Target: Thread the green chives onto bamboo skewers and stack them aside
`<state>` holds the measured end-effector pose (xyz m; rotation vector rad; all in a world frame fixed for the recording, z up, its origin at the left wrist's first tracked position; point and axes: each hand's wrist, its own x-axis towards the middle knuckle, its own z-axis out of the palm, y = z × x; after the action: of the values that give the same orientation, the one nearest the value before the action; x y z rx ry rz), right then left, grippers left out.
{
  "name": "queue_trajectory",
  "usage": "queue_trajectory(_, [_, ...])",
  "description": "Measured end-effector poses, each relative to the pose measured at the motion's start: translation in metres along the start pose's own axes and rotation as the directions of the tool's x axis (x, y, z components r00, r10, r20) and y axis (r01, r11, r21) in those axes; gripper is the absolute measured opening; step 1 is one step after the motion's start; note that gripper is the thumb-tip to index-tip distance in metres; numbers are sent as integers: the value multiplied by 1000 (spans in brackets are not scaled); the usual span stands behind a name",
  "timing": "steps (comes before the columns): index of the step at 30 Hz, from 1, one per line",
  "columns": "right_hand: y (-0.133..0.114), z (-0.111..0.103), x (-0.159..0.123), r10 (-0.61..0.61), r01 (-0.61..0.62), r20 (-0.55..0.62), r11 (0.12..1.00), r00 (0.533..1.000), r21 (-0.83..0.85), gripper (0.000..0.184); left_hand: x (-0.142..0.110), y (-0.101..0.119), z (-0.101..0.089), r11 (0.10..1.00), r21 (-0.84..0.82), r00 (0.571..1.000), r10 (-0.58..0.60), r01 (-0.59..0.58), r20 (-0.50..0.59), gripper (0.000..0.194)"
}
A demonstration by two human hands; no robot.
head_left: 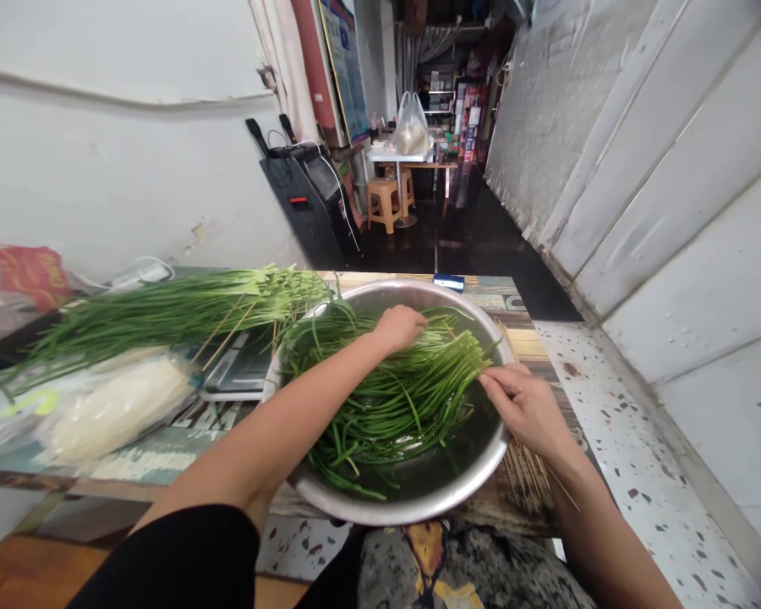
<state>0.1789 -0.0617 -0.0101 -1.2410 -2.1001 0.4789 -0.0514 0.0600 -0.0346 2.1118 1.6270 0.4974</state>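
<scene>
A patterned table point(145, 467) spans the middle of the frame, and behind it, upper centre-left, a black machine point(310, 203) stands tilted against the wall. The widest thing on the table is a metal bowl point(418, 512), at centre, right at the near edge, probably so both hands can reach inside easily. A pile of long greens point(158, 317) lies at middle left, pale ends towards the bowl, within reach. The green stalks point(380, 414) being handled are in the bowl, their pale ends gathered at its right, perhaps to keep them aligned. Below the pile sit a bag of white food point(123, 406) and a tray point(232, 395).

The left hand point(401, 328) reaches across the stalks from the lower left, fingers bent down; their tips are hidden, so I cannot tell how far closed they are or whether they grip anything. The right hand point(525, 406), at the bowl's right rim, has thumb and forefinger pinched together at the pale ends; whether a stalk or something else is between them is unclear.

Thin sticks point(526, 474) lie beneath the right hand. Lettering on the table, on a red bag point(31, 275) at far left and on a blue poster point(348, 72) above is too blurred to read.
</scene>
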Motion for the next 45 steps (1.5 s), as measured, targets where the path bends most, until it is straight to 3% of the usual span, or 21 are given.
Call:
queue_trajectory(5, [-1,0,0,8,-8,2,1000,1000,-9,33,17,-3,15,976,219,998,-19,5,60,22])
queue_trajectory(14, [-1,1,0,17,-17,-12,1000,1000,-1,33,13,6,9,965,248,996,81,-87,34,21])
queue_trajectory(18, [-1,1,0,22,-22,-18,1000,1000,1,32,5,11,-1,993,78,995,90,-93,43,17])
queue_trajectory(22, [-1,3,0,39,-39,-25,999,999,1,31,-14,22,-7,969,-241,996,28,-46,-79,17])
queue_trajectory(25, [-1,4,0,63,-63,-28,998,998,2,30,-29,33,-7,811,-577,989,-144,98,-35,21])
queue_trajectory(28, [-1,4,1,77,-77,-20,997,997,-4,30,-37,45,-8,627,-753,964,-265,199,33,19])
queue_trajectory(31, [-1,4,1,79,-79,-12,997,997,-9,31,-40,53,-8,524,-823,950,-305,219,59,17])
queue_trajectory(38, [-3,4,1,76,-76,-13,997,997,-8,32,-41,55,-5,417,-881,947,-307,225,97,22])
queue_trajectory(45, [-3,3,0,78,-78,-21,997,997,10,31,-41,54,-5,386,-884,942,-303,262,147,20])
